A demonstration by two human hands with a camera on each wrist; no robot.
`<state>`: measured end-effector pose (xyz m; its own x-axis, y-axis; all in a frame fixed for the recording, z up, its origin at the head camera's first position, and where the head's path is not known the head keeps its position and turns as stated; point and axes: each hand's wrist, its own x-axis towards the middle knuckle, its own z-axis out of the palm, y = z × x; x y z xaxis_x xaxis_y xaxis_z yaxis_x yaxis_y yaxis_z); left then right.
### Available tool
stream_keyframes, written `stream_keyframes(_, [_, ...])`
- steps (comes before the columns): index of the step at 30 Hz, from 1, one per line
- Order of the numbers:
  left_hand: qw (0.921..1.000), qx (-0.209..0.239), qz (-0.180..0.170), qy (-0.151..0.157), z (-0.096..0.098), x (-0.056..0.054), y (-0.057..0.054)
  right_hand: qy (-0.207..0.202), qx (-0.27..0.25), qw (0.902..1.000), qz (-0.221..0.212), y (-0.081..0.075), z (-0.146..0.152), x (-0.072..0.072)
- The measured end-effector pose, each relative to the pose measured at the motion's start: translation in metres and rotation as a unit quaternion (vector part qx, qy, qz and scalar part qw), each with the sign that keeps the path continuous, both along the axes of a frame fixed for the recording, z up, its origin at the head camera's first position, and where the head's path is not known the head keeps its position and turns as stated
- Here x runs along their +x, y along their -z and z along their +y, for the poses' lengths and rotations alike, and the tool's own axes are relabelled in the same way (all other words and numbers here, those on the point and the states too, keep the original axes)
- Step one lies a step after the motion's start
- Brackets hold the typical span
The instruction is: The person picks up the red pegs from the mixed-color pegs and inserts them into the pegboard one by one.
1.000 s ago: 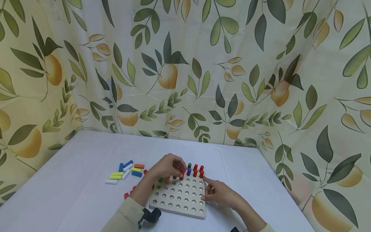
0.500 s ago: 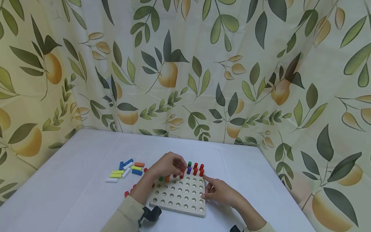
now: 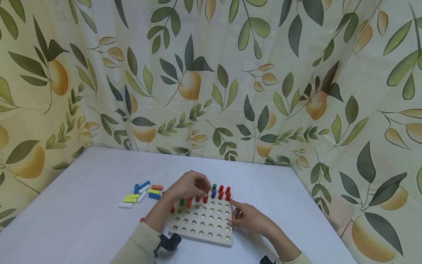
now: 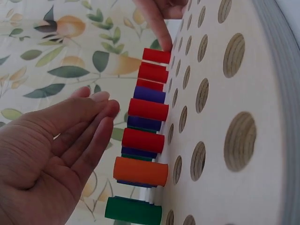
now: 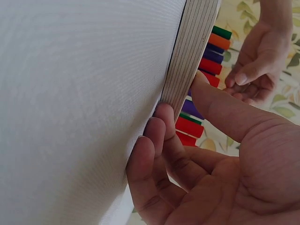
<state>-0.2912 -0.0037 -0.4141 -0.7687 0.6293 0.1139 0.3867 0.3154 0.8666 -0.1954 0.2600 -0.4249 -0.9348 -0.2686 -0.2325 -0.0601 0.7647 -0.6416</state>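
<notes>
A pale wooden pegboard [image 3: 201, 238] with rows of round holes lies on the table. Short pegs stand in its far rows: red [image 4: 148, 109], purple [image 4: 150, 94], orange [image 4: 140, 171] and green [image 4: 133, 211]. My left hand [image 3: 189, 185] hovers over these far rows, fingertips near the red pegs. In the left wrist view its fingers lie loosely together with nothing between them. At the board's right side, my right hand [image 3: 248, 217] grips the edge. The right wrist view shows its thumb on the top face and its fingers [image 5: 143, 154] curled against the layered side edge [image 5: 187, 51].
Loose pegs lie left of the board on the white-covered table [image 3: 82, 205], among them white [image 3: 125, 205], yellow [image 3: 130, 200], blue [image 3: 154, 196] and orange [image 3: 157, 187]. A red peg [image 3: 142, 220] shows beside the left forearm. A fruit-patterned curtain [image 3: 211, 84] hangs behind the table.
The head view has shifted slightly. My left hand stays over the far rows, its fingertips a little farther from the nearest red peg. My right hand keeps its place at the board's edge.
</notes>
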Motion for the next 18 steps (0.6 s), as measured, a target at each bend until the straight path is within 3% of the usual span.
stream_keyframes(8, [0.9997,0.008,0.012,-0.02,-0.025,0.0,-0.004,-0.003,0.0,1.0,0.001,0.001,-0.001,-0.001])
stream_keyframes(14, [0.9988,0.003,0.009,-0.049,-0.054,-0.002,0.002,0.003,0.006,1.0,0.0,0.0,-0.002,0.0])
stream_keyframes(18, [0.9988,-0.003,0.017,-0.045,-0.069,-0.003,0.004,0.009,0.014,0.9999,0.001,-0.001,-0.001,0.001])
